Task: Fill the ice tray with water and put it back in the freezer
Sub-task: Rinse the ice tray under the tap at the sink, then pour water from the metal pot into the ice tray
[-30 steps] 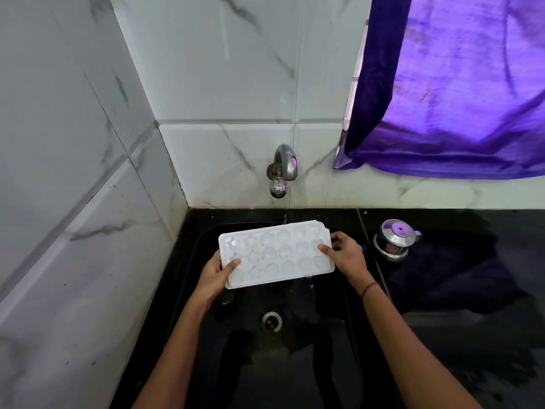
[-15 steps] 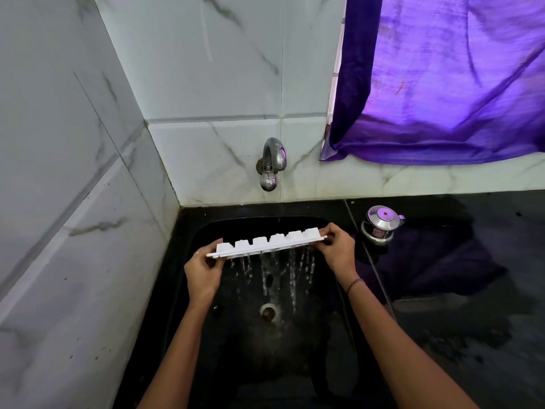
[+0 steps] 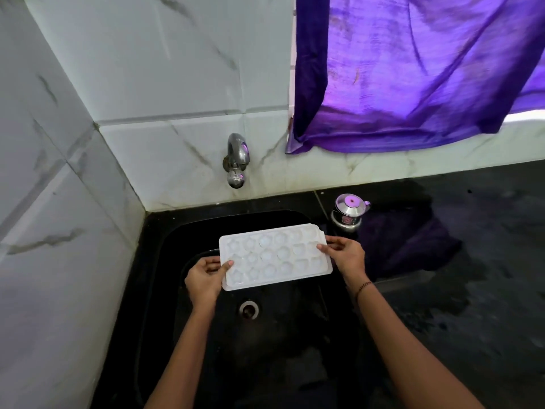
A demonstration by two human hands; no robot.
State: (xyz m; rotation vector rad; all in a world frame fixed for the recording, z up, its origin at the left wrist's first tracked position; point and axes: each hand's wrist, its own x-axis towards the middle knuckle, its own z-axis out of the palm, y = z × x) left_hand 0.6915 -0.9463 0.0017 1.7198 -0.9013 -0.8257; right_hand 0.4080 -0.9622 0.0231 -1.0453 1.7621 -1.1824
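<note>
While both hands pinch its short ends, the white plastic ice tray [image 3: 274, 256] sits level above the black sink [image 3: 165, 246], cells up. The left hand [image 3: 205, 278] grips the nine o'clock end with its thumb on top, and the right hand [image 3: 345, 255] pinches the three o'clock rim. It looks thin, light and a little bendy, and is probably wet and slick. Once filled it should slosh, so an end-rim hold with both hands suits it. Whether the cells hold water I cannot tell. The steel tap [image 3: 236, 160] is at twelve o'clock, the drain [image 3: 249, 309] at six and a lidded steel pot [image 3: 349, 214] on the worktop [image 3: 472, 261] at two.
</note>
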